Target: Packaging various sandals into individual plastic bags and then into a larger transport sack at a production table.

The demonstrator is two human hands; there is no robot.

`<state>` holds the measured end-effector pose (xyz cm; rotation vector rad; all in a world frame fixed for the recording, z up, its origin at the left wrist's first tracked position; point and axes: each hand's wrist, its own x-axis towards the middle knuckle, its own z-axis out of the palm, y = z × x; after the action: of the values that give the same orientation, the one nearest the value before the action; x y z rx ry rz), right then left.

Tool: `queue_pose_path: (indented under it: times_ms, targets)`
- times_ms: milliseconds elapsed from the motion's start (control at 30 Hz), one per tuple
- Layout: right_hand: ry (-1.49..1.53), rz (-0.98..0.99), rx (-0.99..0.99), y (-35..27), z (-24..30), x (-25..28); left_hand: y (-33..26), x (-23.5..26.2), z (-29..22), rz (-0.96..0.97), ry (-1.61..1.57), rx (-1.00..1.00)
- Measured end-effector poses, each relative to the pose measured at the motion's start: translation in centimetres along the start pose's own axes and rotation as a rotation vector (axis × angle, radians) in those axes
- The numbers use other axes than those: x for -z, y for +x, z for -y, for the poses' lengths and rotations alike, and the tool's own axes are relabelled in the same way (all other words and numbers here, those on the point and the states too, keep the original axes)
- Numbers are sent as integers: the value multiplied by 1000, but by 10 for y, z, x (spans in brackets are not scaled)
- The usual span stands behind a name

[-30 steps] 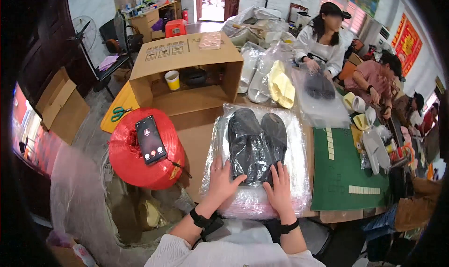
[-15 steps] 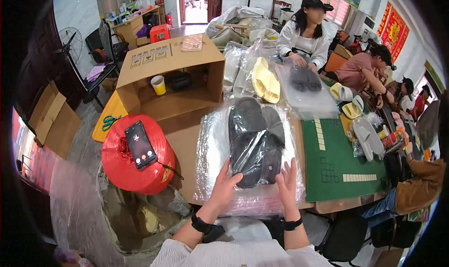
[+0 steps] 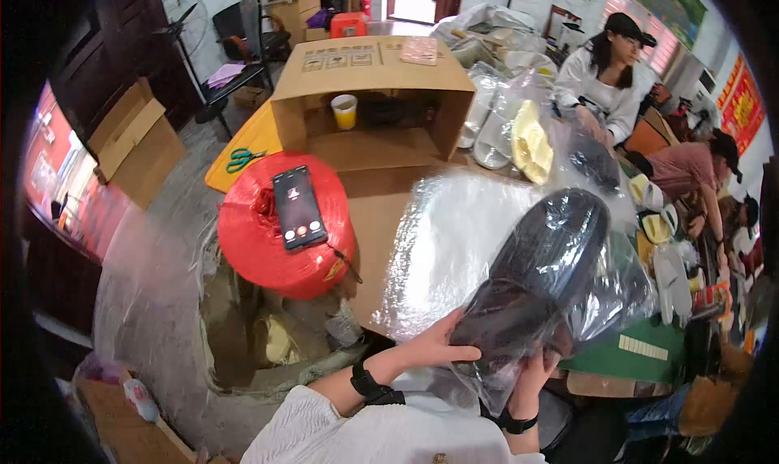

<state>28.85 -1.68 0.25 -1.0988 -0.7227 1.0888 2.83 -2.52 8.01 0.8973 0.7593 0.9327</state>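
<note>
A pair of dark slippers wrapped in a clear plastic bag is lifted and tilted up off the table. My left hand grips the near end of the bagged slippers from the left. My right hand holds it from underneath, partly hidden by the plastic. Both wrists wear black bands.
A big red spool of twine with a phone on top stands at left. Behind it an open cardboard box holds a yellow cup. Green scissors lie on a yellow board. Other people handle slippers at right.
The bagged slippers lay flat on the table under both hands; now they are raised and tipped toward the right, closer to me. My view has shifted left.
</note>
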Motion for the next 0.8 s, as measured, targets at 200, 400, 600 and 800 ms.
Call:
queue_pose_path:
  times_ms: [200,400,600,800]
  targets:
    - [-210,577,-11,-21,18,-33,-69,53,24,-19,28,-130]
    - [-846,1181,479,-7,45,-84,-208,112,-55,-87,508,-145]
    - [-842,876,550,7,52,-92,-395,107,-110,-732,440,450]
    - [-829,729,515,14,27,-92,-403,108,-93,-1055,326,573]
